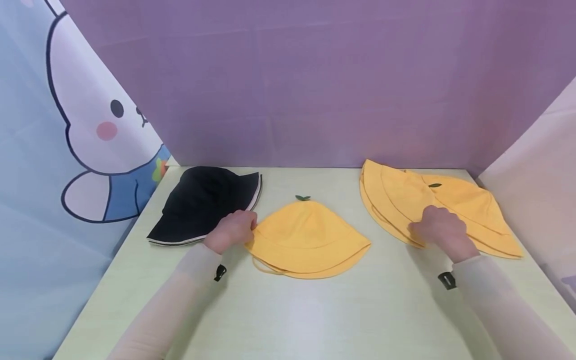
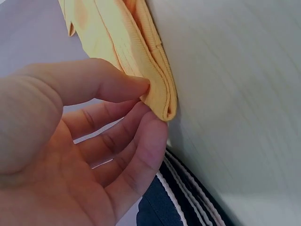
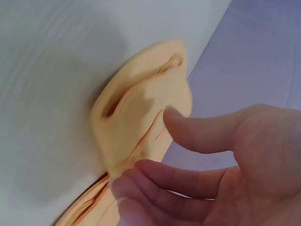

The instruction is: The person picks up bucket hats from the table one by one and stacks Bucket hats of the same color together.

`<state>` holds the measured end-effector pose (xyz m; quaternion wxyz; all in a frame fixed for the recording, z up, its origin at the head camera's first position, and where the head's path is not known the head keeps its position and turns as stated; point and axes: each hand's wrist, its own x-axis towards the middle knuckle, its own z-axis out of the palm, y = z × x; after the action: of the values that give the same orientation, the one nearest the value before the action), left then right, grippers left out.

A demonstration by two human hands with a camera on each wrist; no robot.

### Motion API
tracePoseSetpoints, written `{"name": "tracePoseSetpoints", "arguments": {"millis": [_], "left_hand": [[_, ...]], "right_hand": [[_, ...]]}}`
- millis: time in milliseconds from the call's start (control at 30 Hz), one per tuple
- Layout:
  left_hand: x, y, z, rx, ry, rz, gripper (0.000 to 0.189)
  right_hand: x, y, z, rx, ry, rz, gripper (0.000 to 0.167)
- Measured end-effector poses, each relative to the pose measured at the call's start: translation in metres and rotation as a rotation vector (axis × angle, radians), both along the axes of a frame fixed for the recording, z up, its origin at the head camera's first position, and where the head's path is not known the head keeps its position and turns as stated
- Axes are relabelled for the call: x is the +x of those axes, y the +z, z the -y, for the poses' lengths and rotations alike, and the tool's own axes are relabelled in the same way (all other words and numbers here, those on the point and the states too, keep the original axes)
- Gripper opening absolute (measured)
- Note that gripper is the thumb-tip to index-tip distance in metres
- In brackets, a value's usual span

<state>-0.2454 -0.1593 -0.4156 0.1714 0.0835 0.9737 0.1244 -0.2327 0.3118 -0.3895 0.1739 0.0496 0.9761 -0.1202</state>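
The middle yellow bucket hat point(image 1: 310, 240), with a small green leaf on its top, lies flattened. My left hand point(image 1: 233, 231) pinches its left brim corner between thumb and fingers; the left wrist view shows the folded yellow brim point(image 2: 162, 96) at the fingertips. Left of it sits a black bucket hat point(image 1: 202, 200) with white brim trim. On the right, a yellow hat point(image 1: 396, 195) partly overlaps another yellow hat point(image 1: 477, 210) with a leaf. My right hand point(image 1: 441, 230) is at the overlapping hat's lower edge. In the right wrist view its thumb and fingers are apart.
The hats lie on a pale table point(image 1: 306, 320). Behind it hangs a purple cloth point(image 1: 315, 90). A blue cloth with a cartoon animal point(image 1: 99, 100) covers the left side, and a pale pink cloth point(image 1: 540, 185) the right. A thin yellow strap point(image 1: 265, 269) shows under the middle hat.
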Motion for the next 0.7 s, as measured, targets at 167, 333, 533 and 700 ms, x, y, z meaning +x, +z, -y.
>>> {"name": "tracePoseSetpoints", "arguments": {"millis": [167, 333, 533, 700], "left_hand": [[0.001, 0.000, 0.002, -0.001, -0.005, 0.001, 0.018], [0.001, 0.001, 0.001, 0.009, -0.008, 0.010, 0.018], [0.002, 0.001, 0.000, 0.004, -0.002, 0.021, 0.018], [0.002, 0.001, -0.001, 0.010, 0.005, 0.033, 0.018]], "right_hand": [[0.001, -0.004, -0.013, -0.014, -0.028, 0.033, 0.050], [0.003, -0.012, -0.021, -0.086, -0.026, 0.042, 0.041], [0.004, -0.012, -0.032, -0.115, -0.014, -0.002, 0.039], [0.005, -0.010, -0.046, -0.077, 0.043, -0.034, 0.020]]}}
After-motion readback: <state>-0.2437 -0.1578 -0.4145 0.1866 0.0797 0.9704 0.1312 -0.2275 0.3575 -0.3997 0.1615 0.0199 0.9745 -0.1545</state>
